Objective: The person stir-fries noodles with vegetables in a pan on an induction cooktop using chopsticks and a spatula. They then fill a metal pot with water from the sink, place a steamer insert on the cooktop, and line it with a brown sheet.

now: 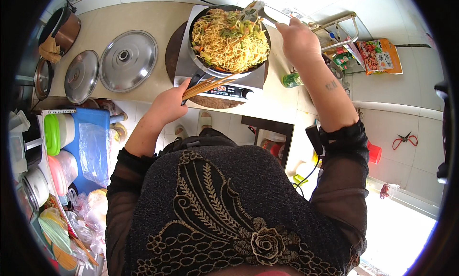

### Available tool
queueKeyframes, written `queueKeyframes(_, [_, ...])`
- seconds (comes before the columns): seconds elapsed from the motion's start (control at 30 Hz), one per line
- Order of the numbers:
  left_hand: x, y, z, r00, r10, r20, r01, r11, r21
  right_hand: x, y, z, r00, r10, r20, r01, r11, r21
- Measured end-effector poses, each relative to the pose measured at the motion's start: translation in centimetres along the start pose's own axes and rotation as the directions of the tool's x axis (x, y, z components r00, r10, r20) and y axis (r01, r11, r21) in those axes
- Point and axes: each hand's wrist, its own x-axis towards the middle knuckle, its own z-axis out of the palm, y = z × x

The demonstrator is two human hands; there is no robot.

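Observation:
A dark wok [194,58] full of noodles [229,43] with green vegetables and carrot bits stands on an induction cooker [183,70], its display lit. My left hand [171,103] grips the wok's black handle [195,79] together with several wooden chopsticks [206,87], whose tips point right, over the near rim. My right hand [299,41] is closed round the handle of a metal spatula [252,11]; its blade rests on or just above the vegetables at the far right of the wok.
Two metal lids [129,61] [81,77] lie on the counter [157,16] at left, near a brown pot [66,30]. A green can [291,80] stands right of the cooker. A wire rack [353,28] and an orange food packet [382,57] are further right. Red-handled scissors [405,140] hang on the wall.

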Motion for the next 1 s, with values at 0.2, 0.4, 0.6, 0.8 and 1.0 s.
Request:
queueKeyframes(0.2, [0.0, -0.7, 0.3, 0.999, 0.025, -0.021, -0.025, 1.000, -0.006, -3.5, -0.2, 1.0, 0.995, -0.016, 0.097, -0.009, 0.968, 0.250])
queueKeyframes(0.4, [0.1, 0.0, -0.1, 0.999, 0.035, -0.001, -0.034, 0.999, 0.026, -0.9, -3.8, 4.8, 0.981, 0.057, 0.184, -0.101, 0.966, 0.237])
queueKeyframes(0.6, [-0.1, 0.0, -0.1, 0.999, 0.034, -0.002, -0.034, 0.999, 0.020, -2.2, -3.3, 7.0, 0.990, 0.048, 0.132, -0.083, 0.957, 0.277])
queueKeyframes(0.8, [0.0, -0.3, 0.0, 1.000, 0.026, 0.007, -0.026, 0.999, 0.025, -7.0, -2.2, 3.3, 0.996, -0.011, 0.093, -0.022, 0.937, 0.349])
queueKeyframes(1.0, [0.0, -0.3, 0.1, 1.000, 0.024, 0.011, -0.024, 0.999, 0.027, -0.2, 0.0, 5.7, 0.994, 0.102, -0.043, -0.072, 0.889, 0.453])
